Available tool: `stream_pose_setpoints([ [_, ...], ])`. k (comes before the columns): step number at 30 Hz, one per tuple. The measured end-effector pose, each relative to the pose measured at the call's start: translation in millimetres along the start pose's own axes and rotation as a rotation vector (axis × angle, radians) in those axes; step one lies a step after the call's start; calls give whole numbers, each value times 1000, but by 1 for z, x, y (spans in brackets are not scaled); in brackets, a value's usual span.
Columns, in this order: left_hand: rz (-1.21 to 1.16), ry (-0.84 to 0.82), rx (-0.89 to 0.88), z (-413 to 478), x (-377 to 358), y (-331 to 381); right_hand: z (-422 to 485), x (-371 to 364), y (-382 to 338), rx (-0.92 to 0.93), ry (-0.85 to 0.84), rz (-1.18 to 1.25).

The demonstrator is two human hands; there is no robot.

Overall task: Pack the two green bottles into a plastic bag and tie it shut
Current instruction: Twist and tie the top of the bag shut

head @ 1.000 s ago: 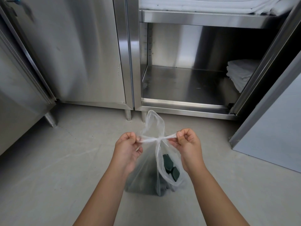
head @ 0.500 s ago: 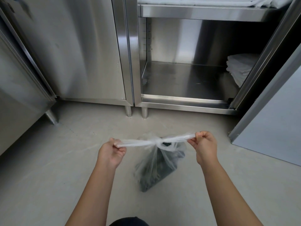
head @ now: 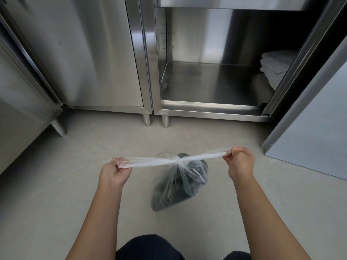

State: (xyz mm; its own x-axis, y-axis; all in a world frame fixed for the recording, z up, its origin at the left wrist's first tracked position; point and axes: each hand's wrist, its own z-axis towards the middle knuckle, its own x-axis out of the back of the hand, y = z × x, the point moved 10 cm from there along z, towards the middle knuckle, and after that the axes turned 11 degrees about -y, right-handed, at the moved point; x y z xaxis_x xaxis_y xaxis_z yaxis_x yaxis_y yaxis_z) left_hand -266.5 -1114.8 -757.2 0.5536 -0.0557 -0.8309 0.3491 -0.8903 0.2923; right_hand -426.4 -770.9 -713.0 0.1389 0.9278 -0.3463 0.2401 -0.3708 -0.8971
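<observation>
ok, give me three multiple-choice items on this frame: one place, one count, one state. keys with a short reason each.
1. Where do the folded white cloths lie?
A. on the floor beside the bag
B. on the lower shelf of the open cabinet, at its right side
C. on the person's knee

2. How many hands grip the plastic bag?
A. none
B. one
C. two

3. The bag's mouth is:
A. gaping open
B. gathered into a knot, with the ends pulled taut
C. taped shut

Key: 1 B, the cloths sit inside the cabinet on the lower shelf. 2 C, the left hand and the right hand each pinch one end. 3 B, both ends stretch straight out from the knot.
</observation>
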Motion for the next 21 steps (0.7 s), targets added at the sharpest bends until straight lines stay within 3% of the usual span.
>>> stream_pose_setpoints([
  [15,32,-129,-154,-5,-19,21,-5,-31,-8,5,-293,175],
  [21,305,-332,-132,-18,-61,1,-17,-61,-12,1,-474,141],
])
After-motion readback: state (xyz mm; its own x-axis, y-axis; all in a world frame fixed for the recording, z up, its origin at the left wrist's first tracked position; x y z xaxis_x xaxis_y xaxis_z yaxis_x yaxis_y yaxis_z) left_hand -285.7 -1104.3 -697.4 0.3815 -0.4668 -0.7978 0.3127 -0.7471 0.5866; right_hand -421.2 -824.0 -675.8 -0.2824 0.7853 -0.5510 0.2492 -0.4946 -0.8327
